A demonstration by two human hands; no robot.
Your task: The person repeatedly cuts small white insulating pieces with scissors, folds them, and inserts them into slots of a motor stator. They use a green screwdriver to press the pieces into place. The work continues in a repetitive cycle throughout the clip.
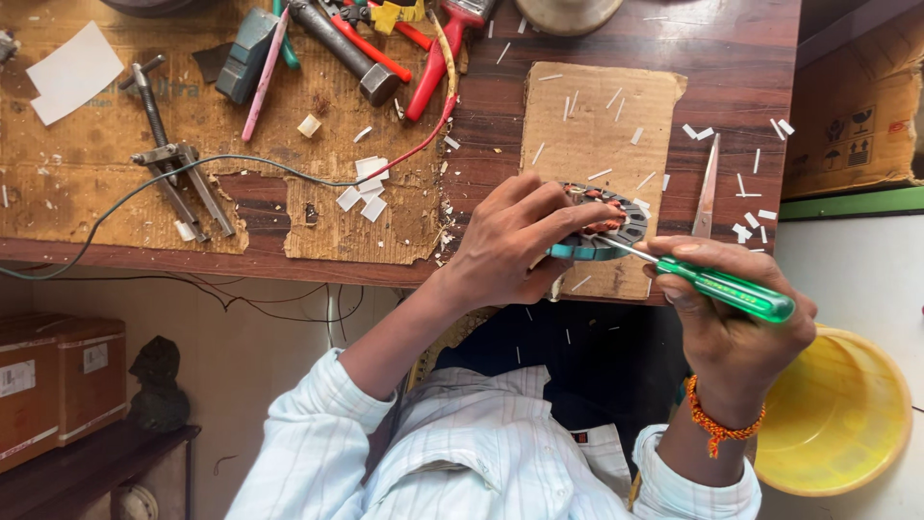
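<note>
Stator (606,223) half hidden under left hand (510,246), screwdriver (717,284) tip unclear

A brown cardboard box (857,106) with black symbols stands far right; two brown labelled boxes (58,385) sit lower left.
</note>
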